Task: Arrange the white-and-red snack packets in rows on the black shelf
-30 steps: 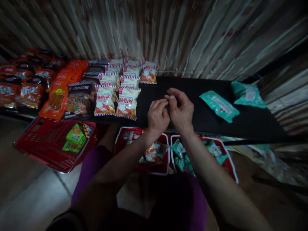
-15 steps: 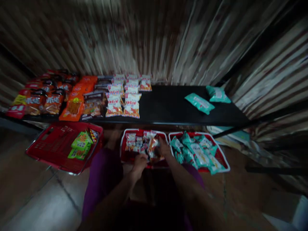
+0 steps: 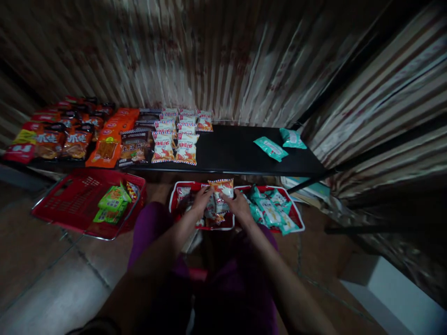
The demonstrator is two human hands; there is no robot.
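A white and orange snack bag [image 3: 223, 190] is held up over the middle red basket [image 3: 171, 204], between my two hands. My right hand [image 3: 240, 205] grips its right side, thumb across the front. My left hand [image 3: 200, 202] has its fingers curled at the bag's left edge; the fingertips are partly hidden. More snack bags of the same kind lie in the basket below, partly covered by my hands. On the black shelf [image 3: 230, 149] ahead, matching snack bags [image 3: 186, 151] stand in two rows, with another at the back.
Teal snack bags [image 3: 268, 211] fill the right basket [image 3: 301, 228]; two teal packets [image 3: 270, 148] lie on the shelf's right. Green packets [image 3: 113, 202] sit in the left red basket [image 3: 70, 204]. Brown potato-chip bags [image 3: 135, 146] and orange bags [image 3: 106, 149] stand at the shelf's left.
My hands have lifted the snack bag from inside the middle basket to above its rim, now upright with its front showing. The view has shifted slightly.
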